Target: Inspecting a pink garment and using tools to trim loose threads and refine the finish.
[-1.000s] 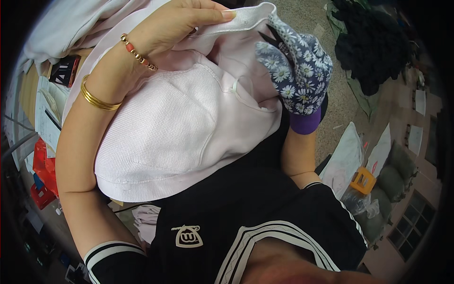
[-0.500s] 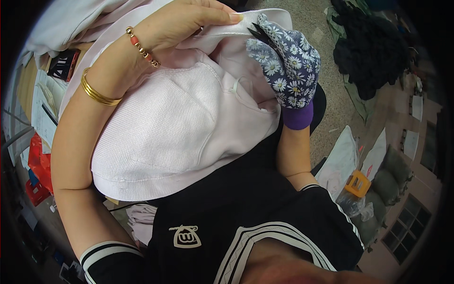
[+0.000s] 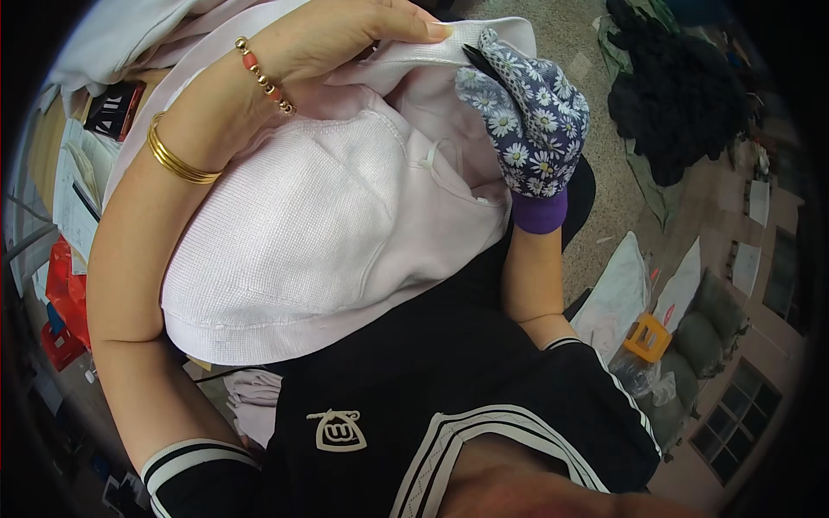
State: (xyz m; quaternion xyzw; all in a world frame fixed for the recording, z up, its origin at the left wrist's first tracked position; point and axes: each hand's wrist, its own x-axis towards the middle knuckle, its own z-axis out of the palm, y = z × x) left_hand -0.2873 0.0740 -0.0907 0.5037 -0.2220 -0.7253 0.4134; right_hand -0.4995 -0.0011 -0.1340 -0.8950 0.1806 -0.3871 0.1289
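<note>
Evidently the pale pink garment (image 3: 276,233) is the big, loose thing here: it lies bunched over the lap, against the black shirt (image 3: 371,380) and between the two forearms. A heap like that could slide or twist if its weight pulled on the lifted edge, and a hidden fold could then come up behind the part being handled.

The right hand (image 3: 531,121), in a daisy-print glove, is folded round a slim tool; just how the fingers sit on it is hidden. Thick glove cloth could dull the feel and let the tool turn. The left hand (image 3: 363,34), bare, pinches the garment's band (image 3: 429,53) with the thumb on top. Should that pinch slacken, the band could sag toward the point.

The gold bangles (image 3: 175,169) and bead bracelet (image 3: 250,61) lie close to the knit and might snag it. Smallest is the dark tool's (image 3: 477,59) showing tip, near the band; I can't tell whether they touch. A slip there could nick the fabric or the left thumb.
</note>
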